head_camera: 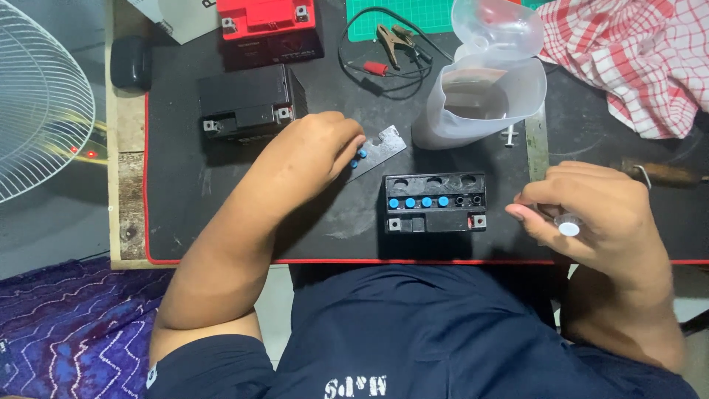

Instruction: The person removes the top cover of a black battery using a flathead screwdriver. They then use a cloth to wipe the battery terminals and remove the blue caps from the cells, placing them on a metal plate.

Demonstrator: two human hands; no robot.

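Small black rectangular battery [435, 202] mid-mat, four blue plugs in its top row: likely heavy, rigid, best gripped by its sides. Left hand [317, 148] curled down, pinching blue caps on a grey metal strip [377, 151]. Right hand [591, 214] closed around a small clear syringe-like tube [568, 225].

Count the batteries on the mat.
3. A small black battery with blue caps sits between the hands; a second black battery lies behind the left hand; a red-topped battery sits at the far edge. More may lie out of frame.
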